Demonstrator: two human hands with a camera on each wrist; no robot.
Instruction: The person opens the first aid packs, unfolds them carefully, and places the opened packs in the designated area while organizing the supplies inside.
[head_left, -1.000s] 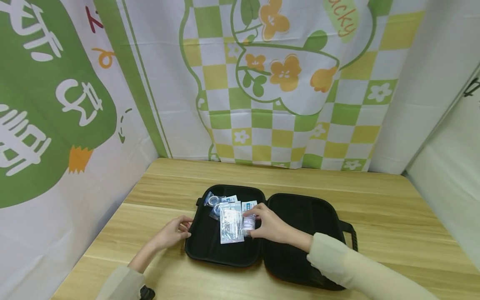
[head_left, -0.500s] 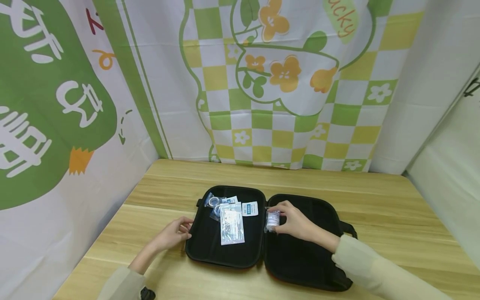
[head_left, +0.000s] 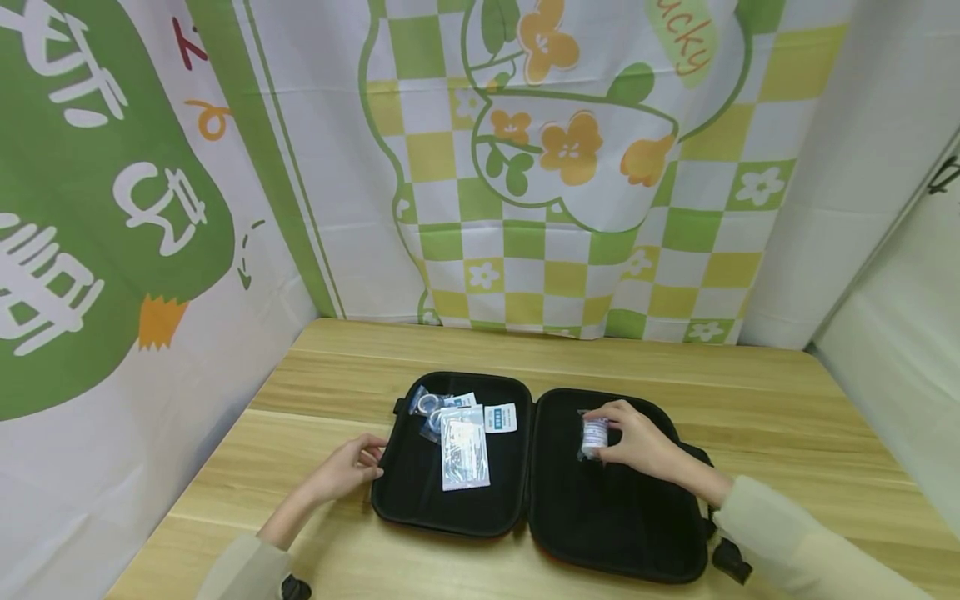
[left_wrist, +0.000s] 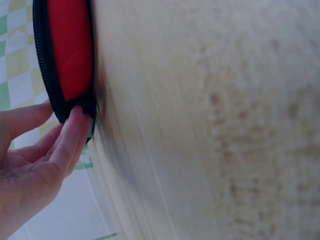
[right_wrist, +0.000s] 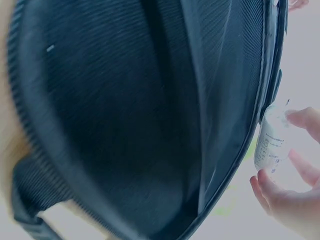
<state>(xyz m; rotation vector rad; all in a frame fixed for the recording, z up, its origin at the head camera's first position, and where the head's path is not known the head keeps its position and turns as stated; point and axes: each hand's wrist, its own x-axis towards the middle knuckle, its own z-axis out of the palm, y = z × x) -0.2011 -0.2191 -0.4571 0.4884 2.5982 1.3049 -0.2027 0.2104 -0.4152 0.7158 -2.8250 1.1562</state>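
Note:
A black zippered case lies unfolded on the wooden table, with a left half (head_left: 408,496) and a right half (head_left: 607,521). Over the right half, my right hand (head_left: 639,442) pinches a white bandage roll (head_left: 595,437) in clear plastic between thumb and fingers. Printing shows on the roll (right_wrist: 271,145) in the right wrist view. My left hand (head_left: 347,471) holds the outer edge of the left half; in the left wrist view its thumb and fingers sit around the corner beside the red outer shell (left_wrist: 71,47). A silver-white flat packet (head_left: 464,450) lies inside the left half.
Also in the left half are a small white-and-blue sachet (head_left: 500,417) and blue-wrapped rings (head_left: 429,405). A black carrying handle (right_wrist: 37,195) sticks out from the right half. Printed curtains (head_left: 525,275) hang behind the wooden table (head_left: 787,433).
My right hand has lifted the bandage roll from beside the flat packet and carried it right, over the right half. The small sachet is uncovered. My left hand has stayed put.

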